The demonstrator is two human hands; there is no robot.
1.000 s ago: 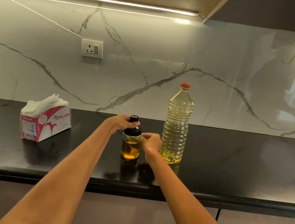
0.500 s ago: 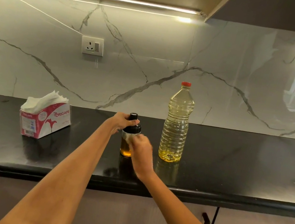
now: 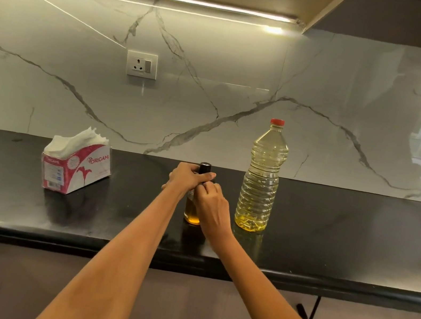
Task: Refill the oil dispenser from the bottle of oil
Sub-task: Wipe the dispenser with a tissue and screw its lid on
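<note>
both hands on the small glass oil dispenser with black cap (image 3: 193, 212), standing just left of the clear plastic oil bottle with red cap (image 3: 261, 179). left hand (image 3: 186, 176) wraps the cap, right hand (image 3: 211, 204) curls round the body. i'd pin the glass firmly and twist only the cap.

Black-capped oil dispenser (image 3: 193, 214) upright on counter; red-capped, nearly empty oil bottle (image 3: 260, 179) just beside.

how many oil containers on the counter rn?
2: small glass oil dispenser with black cap, gripped by left hand and right hand; tall clear plastic red-capped oil bottle right of it.
</note>
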